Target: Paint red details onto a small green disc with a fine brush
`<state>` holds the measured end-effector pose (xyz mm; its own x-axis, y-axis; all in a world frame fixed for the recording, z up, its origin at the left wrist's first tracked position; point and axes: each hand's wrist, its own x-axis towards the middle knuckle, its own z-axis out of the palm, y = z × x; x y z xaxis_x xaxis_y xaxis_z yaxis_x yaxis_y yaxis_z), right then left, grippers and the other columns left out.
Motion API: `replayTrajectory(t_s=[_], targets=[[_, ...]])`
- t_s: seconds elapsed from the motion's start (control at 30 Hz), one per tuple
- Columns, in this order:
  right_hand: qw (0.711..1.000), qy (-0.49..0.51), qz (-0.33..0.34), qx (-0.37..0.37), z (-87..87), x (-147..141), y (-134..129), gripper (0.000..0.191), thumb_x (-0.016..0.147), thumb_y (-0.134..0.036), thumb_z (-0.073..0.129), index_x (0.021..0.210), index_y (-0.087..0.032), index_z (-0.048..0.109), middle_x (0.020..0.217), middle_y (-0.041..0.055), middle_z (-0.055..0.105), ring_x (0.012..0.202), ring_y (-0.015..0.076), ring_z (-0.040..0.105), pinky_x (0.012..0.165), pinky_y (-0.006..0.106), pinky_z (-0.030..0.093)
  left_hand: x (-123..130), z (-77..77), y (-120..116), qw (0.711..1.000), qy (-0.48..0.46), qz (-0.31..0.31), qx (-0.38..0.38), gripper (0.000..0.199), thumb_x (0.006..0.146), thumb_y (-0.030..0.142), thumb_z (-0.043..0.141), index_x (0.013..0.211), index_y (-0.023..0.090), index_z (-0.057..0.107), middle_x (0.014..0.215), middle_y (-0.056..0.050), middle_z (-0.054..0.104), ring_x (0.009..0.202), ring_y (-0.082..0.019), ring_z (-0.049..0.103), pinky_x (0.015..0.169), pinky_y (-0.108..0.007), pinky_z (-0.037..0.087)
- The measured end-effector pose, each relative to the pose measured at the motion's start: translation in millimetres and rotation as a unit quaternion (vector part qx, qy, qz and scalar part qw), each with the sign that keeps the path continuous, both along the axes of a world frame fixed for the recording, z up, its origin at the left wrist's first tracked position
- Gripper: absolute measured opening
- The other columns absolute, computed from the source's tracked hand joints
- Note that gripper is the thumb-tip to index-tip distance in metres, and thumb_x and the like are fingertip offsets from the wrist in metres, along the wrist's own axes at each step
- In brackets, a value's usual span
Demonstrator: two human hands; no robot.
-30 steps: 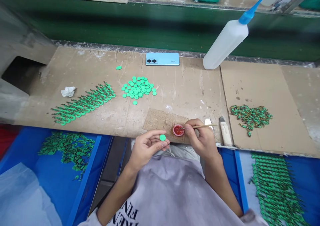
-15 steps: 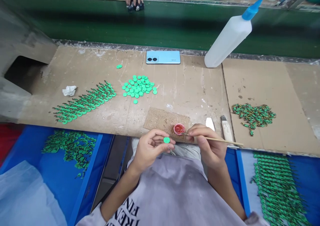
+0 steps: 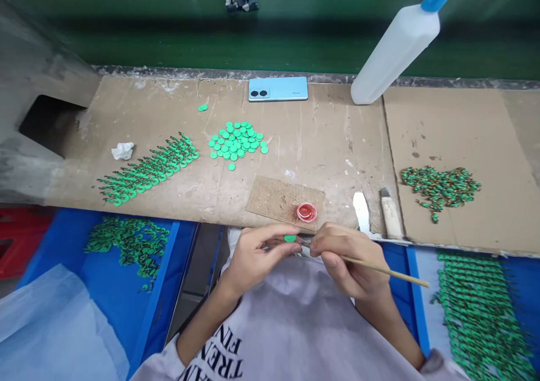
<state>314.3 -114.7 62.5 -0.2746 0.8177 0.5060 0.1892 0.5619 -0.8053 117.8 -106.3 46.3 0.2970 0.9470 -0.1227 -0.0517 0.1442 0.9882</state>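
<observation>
Between its thumb and fingers, my left hand [image 3: 257, 260] pinches a green disc [image 3: 289, 238] near the table's front edge. My right hand [image 3: 352, 257] grips a thin wooden brush [image 3: 388, 270], its tip close to the disc; whether they touch I cannot tell. Just beyond the hands, a small cup of red paint [image 3: 306, 212] sits on a brown board [image 3: 270, 198]. A pile of green discs [image 3: 238, 142] lies further back, with rows of green discs bearing dark pieces [image 3: 147, 173] to its left. Small green and gold pieces [image 3: 441, 187] are heaped on the right.
A light blue phone [image 3: 278, 89] and a tilted white bottle [image 3: 394, 54] are at the back. A flat blade [image 3: 361, 209] and a worn tool [image 3: 391, 215] lie right of the cup. Blue trays [image 3: 158, 279] flank my lap. White tissue [image 3: 122, 151] lies left.
The brush tip has moved from beside the red cup to the green disc. The disc now looks more tilted. The other person's hand has left the dark object at the back. The view has shifted slightly.
</observation>
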Motion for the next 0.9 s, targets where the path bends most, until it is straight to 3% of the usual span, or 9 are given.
replayTrajectory(t_s=[0.33, 0.57, 0.7, 0.9], targets=[[1.000, 0.015, 0.009, -0.006, -0.3, -2.2, 1.2, 0.016, 0.108, -0.020, 0.049, 0.101, -0.021, 0.064, 0.074, 0.0017, 0.068, 0.062, 0.0159, 0.063, 0.057, 0.029, 0.051, 2.7, 3.6, -1.7, 0.999, -0.022, 0.026, -0.034, 0.031, 0.071, 0.015, 0.092, 0.083, 0.019, 0.064, 0.076, -0.001, 0.083, 0.070, -0.017, 0.082, 0.066, -0.019, 0.063], [0.999, 0.038, -0.002, -0.010, -3.8, -3.6, 0.2, 0.018, 0.108, -0.022, 0.049, 0.101, -0.021, 0.065, 0.075, 0.0028, 0.068, 0.063, 0.0167, 0.063, 0.058, 0.031, 0.052, -0.8, -1.8, 4.3, 0.995, -0.040, 0.031, -0.089, 0.014, 0.082, 0.022, 0.084, 0.093, 0.017, 0.077, 0.079, -0.003, 0.081, 0.060, -0.011, 0.073, 0.054, -0.016, 0.058], [0.998, 0.051, -0.021, -0.009, -7.5, -3.7, 1.5, 0.018, 0.108, -0.023, 0.050, 0.100, -0.020, 0.066, 0.076, 0.0030, 0.069, 0.063, 0.0168, 0.064, 0.060, 0.032, 0.053, -5.5, -3.7, 5.7, 0.988, -0.084, 0.026, -0.124, 0.026, 0.084, 0.030, 0.084, 0.104, 0.018, 0.073, 0.081, -0.003, 0.081, 0.061, -0.013, 0.074, 0.052, -0.018, 0.059], [0.998, 0.063, -0.015, -0.007, -9.9, -6.2, 3.5, 0.017, 0.108, -0.023, 0.051, 0.101, -0.020, 0.067, 0.077, 0.0027, 0.070, 0.067, 0.0161, 0.066, 0.063, 0.031, 0.054, -9.4, -3.5, 2.1, 0.991, -0.059, 0.008, -0.117, 0.019, 0.083, 0.030, 0.085, 0.093, 0.016, 0.076, 0.067, -0.001, 0.076, 0.059, -0.012, 0.072, 0.057, -0.018, 0.060]])
